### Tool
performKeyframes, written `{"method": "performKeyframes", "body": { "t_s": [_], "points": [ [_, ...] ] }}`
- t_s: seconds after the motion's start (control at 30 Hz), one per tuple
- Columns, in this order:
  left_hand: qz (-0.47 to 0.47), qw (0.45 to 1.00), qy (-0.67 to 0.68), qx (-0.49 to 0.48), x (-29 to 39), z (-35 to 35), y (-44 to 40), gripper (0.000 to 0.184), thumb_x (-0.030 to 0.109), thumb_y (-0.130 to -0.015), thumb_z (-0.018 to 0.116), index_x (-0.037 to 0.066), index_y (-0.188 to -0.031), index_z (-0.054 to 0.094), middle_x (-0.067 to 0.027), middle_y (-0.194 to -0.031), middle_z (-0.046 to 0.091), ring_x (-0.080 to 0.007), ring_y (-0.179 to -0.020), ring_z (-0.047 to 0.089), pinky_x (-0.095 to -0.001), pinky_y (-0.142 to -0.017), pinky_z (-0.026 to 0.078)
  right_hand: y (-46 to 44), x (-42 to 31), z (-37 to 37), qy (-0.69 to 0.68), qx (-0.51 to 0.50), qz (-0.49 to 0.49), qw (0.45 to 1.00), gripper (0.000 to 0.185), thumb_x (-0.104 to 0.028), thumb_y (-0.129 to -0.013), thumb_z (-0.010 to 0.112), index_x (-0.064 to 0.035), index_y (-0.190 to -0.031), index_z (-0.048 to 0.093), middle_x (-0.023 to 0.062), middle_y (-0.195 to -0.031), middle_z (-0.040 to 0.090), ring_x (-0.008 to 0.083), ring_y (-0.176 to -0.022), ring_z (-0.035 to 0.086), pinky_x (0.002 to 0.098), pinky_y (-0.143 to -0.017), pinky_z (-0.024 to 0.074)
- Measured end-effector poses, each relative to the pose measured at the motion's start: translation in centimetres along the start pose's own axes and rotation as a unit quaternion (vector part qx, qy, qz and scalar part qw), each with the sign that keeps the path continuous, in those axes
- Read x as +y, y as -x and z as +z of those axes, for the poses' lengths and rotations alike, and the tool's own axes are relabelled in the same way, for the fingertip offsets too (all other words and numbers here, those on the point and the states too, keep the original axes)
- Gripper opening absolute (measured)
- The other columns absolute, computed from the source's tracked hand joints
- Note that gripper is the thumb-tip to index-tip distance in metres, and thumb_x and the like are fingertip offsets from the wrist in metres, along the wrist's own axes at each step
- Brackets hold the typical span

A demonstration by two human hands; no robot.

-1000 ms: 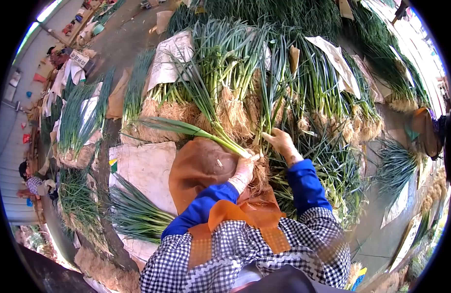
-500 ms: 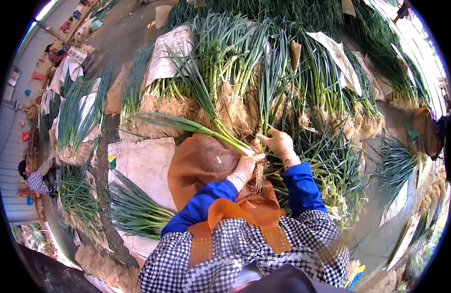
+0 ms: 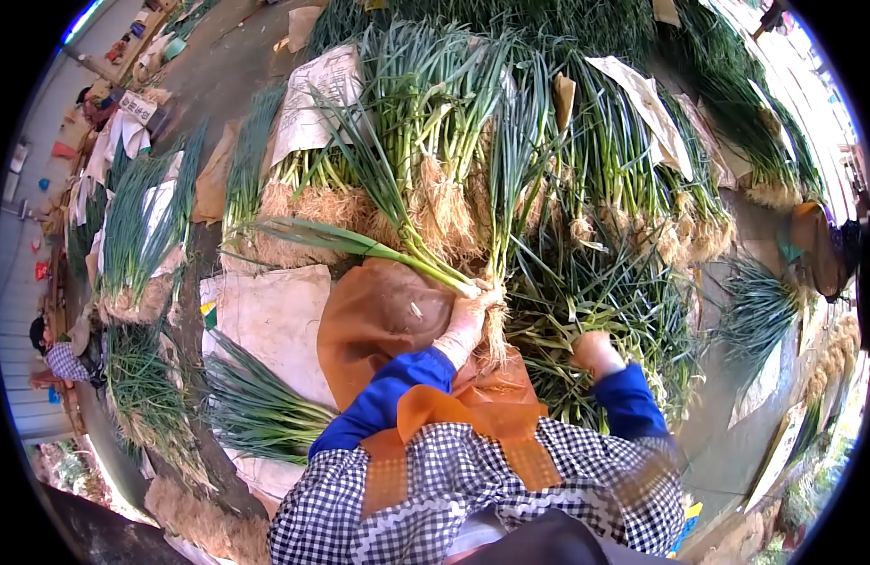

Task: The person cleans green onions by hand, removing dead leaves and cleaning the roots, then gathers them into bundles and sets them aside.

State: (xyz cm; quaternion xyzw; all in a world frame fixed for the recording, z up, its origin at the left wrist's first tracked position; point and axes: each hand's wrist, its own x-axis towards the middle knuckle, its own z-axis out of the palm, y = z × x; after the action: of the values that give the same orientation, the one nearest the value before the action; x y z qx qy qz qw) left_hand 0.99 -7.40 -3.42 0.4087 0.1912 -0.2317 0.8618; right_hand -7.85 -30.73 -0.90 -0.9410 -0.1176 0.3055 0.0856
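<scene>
White sack (image 3: 275, 301) lies left of the grip. Left hand (image 3: 465, 320) clenches green onions (image 3: 438, 270) near their roots (image 3: 494, 341) — spreading beyond it; right hand (image 3: 597, 355) sits right of that, at the leafy heap (image 3: 633, 292) — can't tell whether it grasps anything.

Grey floor (image 3: 715, 452); pale ribbed wall (image 3: 25, 348) left; bright light (image 3: 824, 105) right.

Splayed green onions (image 3: 439, 270), pale roots (image 3: 494, 339)
</scene>
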Motion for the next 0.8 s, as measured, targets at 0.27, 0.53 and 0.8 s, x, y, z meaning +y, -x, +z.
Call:
{"method": "performKeyframes", "body": {
  "t_s": [0.27, 0.53, 0.8],
  "points": [
    [0.086, 0.992, -0.095, 0.001, -0.3, 0.4, 0.4, 0.024, -0.008, -0.072, 0.061, 0.009, -0.081, 0.048, -0.0019, -0.081, 0.053, -0.0146, -0.076, 0.053, -0.028, -0.07, 0.047, -14.2, -5.4, -10.8, -0.141, 0.302, 0.068, 0.94, 0.046, -0.052, -0.081, 0.053, -0.0069, -0.083, 0.063, 0.0123, -0.073, 0.063, 0.0289, -0.068, 0.062, 0.0367, -0.062, 0.0489],
    [0.045, 0.999, -0.024, 0.013, -0.6, -1.0, -0.4, 0.021, -0.002, -0.074, 0.065, 0.008, -0.084, 0.049, -0.002, -0.08, 0.053, -0.0158, -0.074, 0.054, -0.0297, -0.067, 0.047, -7.6, -7.9, -8.9, 0.008, 0.083, -0.235, 0.969, 0.019, -0.031, -0.087, 0.053, -0.0157, -0.091, 0.062, 0.0058, -0.066, 0.059, 0.0183, -0.053, 0.054, 0.0301, -0.045, 0.0447],
    [0.081, 0.996, -0.044, 0.01, 0.2, 0.4, 0.0, 0.022, -0.003, -0.073, 0.064, 0.007, -0.086, 0.05, -0.0013, -0.078, 0.054, -0.0113, -0.07, 0.053, -0.0233, -0.064, 0.045, -1.3, 2.4, 0.7, 0.218, -0.274, -0.05, 0.935, 0.032, -0.037, -0.082, 0.052, -0.0134, -0.098, 0.065, 0.0047, -0.092, 0.065, 0.024, -0.083, 0.063, 0.0377, -0.068, 0.0497]
  ]
}}
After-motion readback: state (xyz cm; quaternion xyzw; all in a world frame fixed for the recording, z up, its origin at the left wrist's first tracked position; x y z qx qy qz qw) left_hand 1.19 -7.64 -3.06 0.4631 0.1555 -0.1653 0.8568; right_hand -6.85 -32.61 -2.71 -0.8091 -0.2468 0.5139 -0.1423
